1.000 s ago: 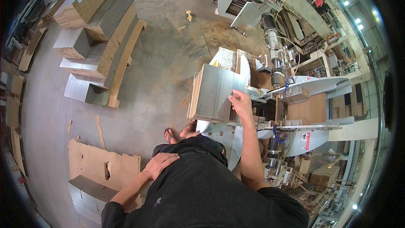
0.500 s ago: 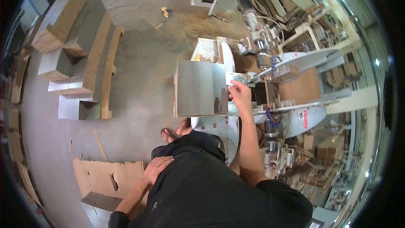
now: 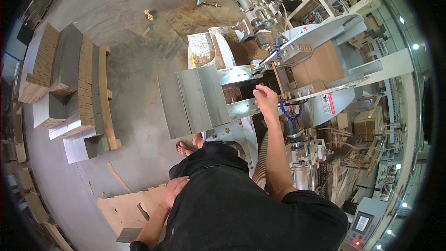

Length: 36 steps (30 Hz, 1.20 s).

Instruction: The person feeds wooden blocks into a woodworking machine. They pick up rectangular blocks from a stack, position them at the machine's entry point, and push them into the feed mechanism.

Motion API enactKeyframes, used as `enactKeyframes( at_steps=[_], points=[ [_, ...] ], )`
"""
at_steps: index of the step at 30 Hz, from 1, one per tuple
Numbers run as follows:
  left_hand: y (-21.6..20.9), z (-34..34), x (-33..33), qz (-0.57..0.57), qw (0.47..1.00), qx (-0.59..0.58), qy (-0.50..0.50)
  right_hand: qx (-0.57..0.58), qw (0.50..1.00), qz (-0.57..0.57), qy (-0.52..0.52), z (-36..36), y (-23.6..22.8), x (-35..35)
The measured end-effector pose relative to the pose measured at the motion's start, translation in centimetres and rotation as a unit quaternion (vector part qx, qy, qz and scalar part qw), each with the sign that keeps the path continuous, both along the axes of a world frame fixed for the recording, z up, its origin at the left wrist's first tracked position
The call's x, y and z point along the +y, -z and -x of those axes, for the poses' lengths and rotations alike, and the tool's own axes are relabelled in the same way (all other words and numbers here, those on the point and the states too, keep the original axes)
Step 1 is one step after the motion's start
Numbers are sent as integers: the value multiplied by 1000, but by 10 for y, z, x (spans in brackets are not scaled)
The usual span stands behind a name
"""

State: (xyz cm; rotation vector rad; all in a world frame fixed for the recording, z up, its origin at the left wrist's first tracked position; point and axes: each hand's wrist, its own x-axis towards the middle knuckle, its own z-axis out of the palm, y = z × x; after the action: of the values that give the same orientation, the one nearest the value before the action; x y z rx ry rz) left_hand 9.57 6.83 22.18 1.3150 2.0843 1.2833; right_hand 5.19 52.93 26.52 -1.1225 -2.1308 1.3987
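Note:
My right hand (image 3: 266,100) hovers over the gap between two metal rails of a machine, its fingers curled in and no object showing in them. Left of it, apart from the hand, several flat grey boards (image 3: 195,102) lie overlapped across the rails' near ends. The far rail (image 3: 237,74) and the near rail (image 3: 244,108) run right toward a stack of brown boards (image 3: 320,65) held in the machine. My left hand (image 3: 175,190) rests flat against my black clothing at the hip, fingers stretched out and holding nothing.
Stacked grey and brown boards (image 3: 69,65) stand on a wooden pallet (image 3: 108,97) at left. A torn cardboard sheet (image 3: 127,207) lies on the floor. Motors (image 3: 253,11), a blue coiled hose (image 3: 290,112) and a control panel (image 3: 364,223) belong to the machinery. A yellow tool (image 3: 148,15) lies farther off.
My right hand has come away from the right edge of the grey boards, which now sit farther left and tilted in view, exposing the rails. The whole view has turned; my left hand stays at my hip.

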Motion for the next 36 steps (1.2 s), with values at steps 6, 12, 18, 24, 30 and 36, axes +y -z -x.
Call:
enactKeyframes(
  at_steps=[6,12,18,24,30,36],
  points=[
    [2,5,4,1,1000,-6,2,-15,999,33,6,-3,8,7],
    [2,8,5,0,1000,14,-3,-17,999,33,34,1,5,16],
    [2,5,1,-15,1000,-7,-11,-77,995,-49,42,19,36,52],
    [-4,4,-1,-15,1000,4,-21,-231,949,-209,43,54,45,93],
    [-9,-4,-5,-15,999,2,-47,-390,889,-241,-7,33,109,106],
    [-8,-15,-12,-4,997,-8,-74,-415,867,-259,-94,35,62,73]
  ],
)
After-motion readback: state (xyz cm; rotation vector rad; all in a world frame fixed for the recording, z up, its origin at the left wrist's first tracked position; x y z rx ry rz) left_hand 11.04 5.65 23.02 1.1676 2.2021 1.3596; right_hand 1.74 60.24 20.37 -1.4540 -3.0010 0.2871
